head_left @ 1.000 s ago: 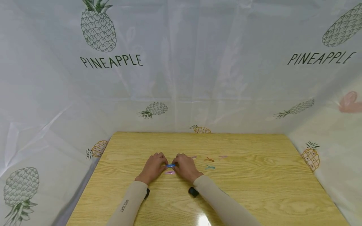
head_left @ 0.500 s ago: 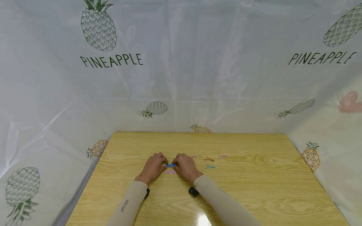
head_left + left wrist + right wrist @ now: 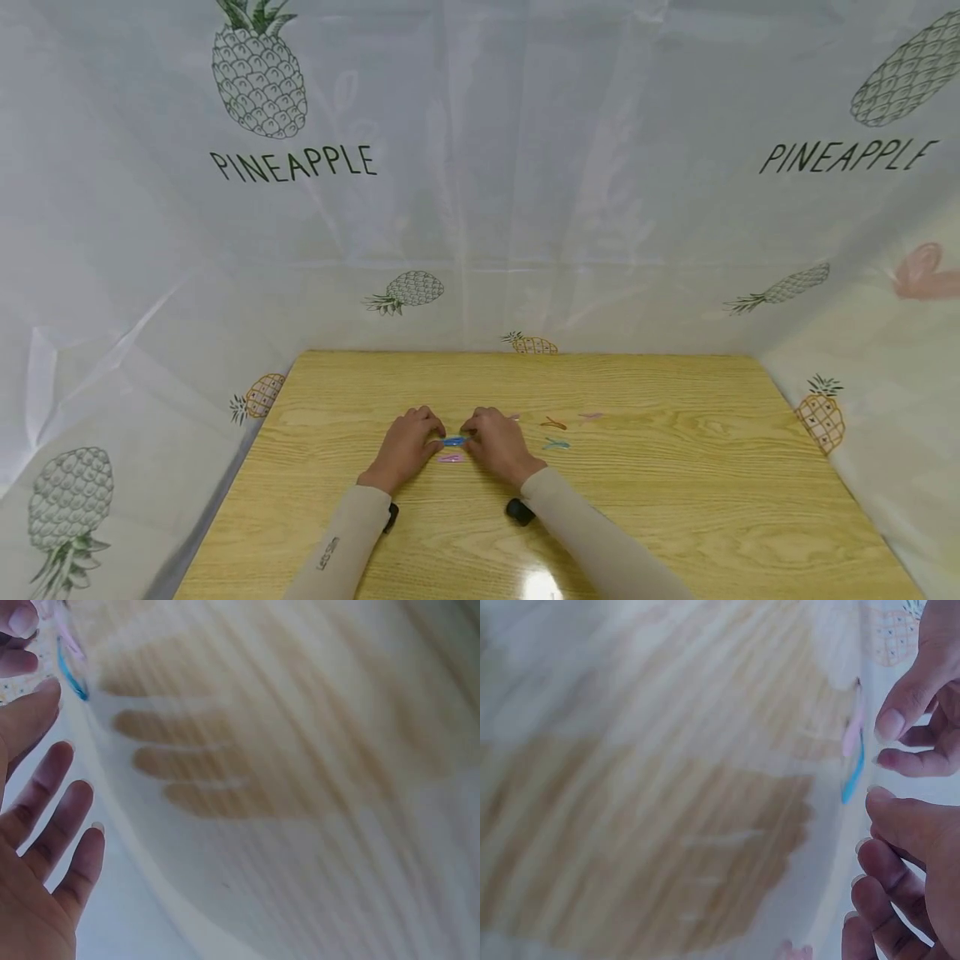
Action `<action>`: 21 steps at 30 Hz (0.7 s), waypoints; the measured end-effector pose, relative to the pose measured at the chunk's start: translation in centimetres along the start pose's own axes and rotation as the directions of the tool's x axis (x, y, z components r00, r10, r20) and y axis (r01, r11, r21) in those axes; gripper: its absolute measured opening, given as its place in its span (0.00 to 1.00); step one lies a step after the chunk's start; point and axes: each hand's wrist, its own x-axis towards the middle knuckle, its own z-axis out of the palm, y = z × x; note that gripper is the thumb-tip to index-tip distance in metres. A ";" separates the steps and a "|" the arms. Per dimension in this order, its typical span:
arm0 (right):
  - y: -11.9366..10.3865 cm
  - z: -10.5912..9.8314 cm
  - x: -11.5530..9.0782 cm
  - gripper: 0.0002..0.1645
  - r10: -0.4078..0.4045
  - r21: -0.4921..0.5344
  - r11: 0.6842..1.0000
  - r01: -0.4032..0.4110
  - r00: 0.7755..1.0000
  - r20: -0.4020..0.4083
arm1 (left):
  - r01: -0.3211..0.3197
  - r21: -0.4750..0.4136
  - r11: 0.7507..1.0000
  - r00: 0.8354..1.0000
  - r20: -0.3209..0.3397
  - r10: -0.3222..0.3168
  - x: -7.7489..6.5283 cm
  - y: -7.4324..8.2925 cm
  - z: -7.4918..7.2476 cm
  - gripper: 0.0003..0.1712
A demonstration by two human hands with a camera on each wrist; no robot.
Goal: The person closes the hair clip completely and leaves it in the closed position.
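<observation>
Table (image 3: 712, 483): yellowish wood grain, bearing the clips; a bright reflection (image 3: 539, 585) at 5 o'clock from the blue one.
Blue clip (image 3: 453, 442): on the wood, lying crosswise; centre of the clock, head view.
Pink-purple clip (image 3: 451, 458): at 6 o'clock, just beside the blue.
Partly hidden pink clip (image 3: 514, 417): toward 2 o'clock.
Orange clip (image 3: 554, 423): just before 3 o'clock, arms spread.
Teal clip (image 3: 557, 444): at 3 o'clock, near the orange.
Pale pink clip (image 3: 591, 416): just before 3 o'clock, beyond the orange.
</observation>
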 end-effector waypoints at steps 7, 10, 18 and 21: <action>1.0 -1.3 -1.2 0.10 0.027 0.021 0.999 -0.026 0.999 -0.039 | -0.015 -0.018 1.000 0.999 -0.037 0.014 0.5 1.3 0.1 0.06; 1.5 -1.9 -1.8 0.11 0.034 0.019 0.999 -0.033 0.998 -0.049 | -0.029 -0.023 0.999 0.999 -0.035 0.028 0.6 2.1 0.1 0.06; 2.6 -3.4 -3.4 0.11 0.049 0.051 0.998 -0.043 0.991 -0.122 | -0.092 0.000 0.996 0.995 -0.045 0.092 1.1 4.4 0.5 0.07; 3.0 -3.9 -4.0 0.12 0.055 0.039 0.998 -0.050 0.986 -0.154 | -0.101 0.008 0.995 0.995 -0.024 0.101 1.4 5.3 0.8 0.07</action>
